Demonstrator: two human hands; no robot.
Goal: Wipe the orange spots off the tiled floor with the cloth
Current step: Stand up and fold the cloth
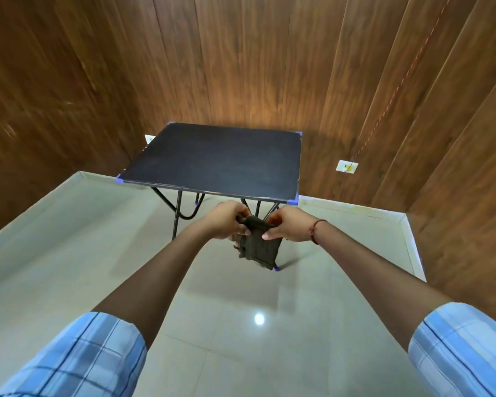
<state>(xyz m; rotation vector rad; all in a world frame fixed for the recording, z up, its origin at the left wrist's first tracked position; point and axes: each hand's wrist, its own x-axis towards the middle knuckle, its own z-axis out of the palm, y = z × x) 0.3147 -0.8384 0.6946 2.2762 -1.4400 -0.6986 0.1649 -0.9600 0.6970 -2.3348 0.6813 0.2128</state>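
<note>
A dark brown cloth (259, 247) hangs in the air in front of me, above the pale tiled floor (69, 253). My left hand (225, 223) grips its top left edge and my right hand (287, 227) pinches its top right edge, so the cloth droops folded between them. Both arms are stretched forward at about table height. No orange spots show on the floor in this view.
A small black folding table (218, 161) with blue corner caps stands just beyond my hands, against a wood-panelled wall (241, 67). White wall sockets (346, 167) sit low on the right wall. A pale skirting edge (413, 239) borders the floor at right.
</note>
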